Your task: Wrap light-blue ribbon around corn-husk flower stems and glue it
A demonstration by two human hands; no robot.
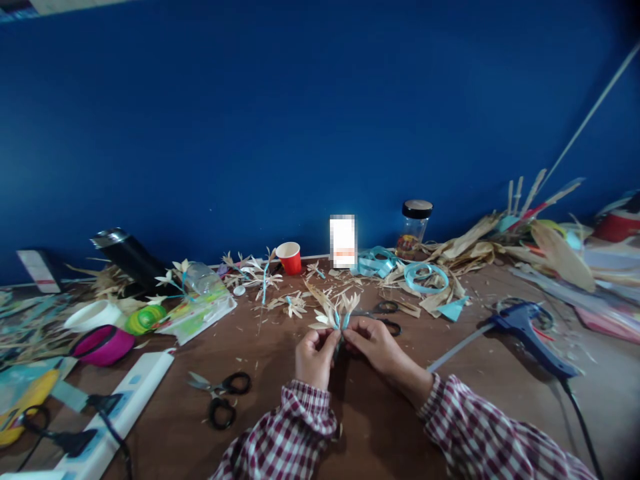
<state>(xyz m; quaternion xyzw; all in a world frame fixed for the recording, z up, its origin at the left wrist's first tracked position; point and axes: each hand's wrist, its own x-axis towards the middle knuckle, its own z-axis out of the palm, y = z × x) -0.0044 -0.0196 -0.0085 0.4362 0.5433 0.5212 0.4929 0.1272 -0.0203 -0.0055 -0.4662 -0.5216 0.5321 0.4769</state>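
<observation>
My left hand (pixel 314 355) is closed, thumb and fingers pinching the light-blue stem of a pale dried-husk flower (pixel 326 315). Beside it my right hand (pixel 377 348) pinches a second husk flower (pixel 350 305), also with a blue-wrapped stem. The two flowers stand close together with their petals pointing up and away from me. My fingers hide the lower stems. Just beyond my right hand lies a pair of black-handled scissors (pixel 387 307), partly covered. Other finished-looking husk flowers (pixel 264 279) with blue stems lie behind my hands.
Open scissors (pixel 220 397) lie left, near a white power strip (pixel 131 392) with plugs. A blue glue gun (pixel 530 337) rests right, its cord trailing forward. Farther back are a red paper cup (pixel 292 261), blue ribbon (pixel 426 279), a black-lidded jar (pixel 414 230) and dried husks (pixel 465 245).
</observation>
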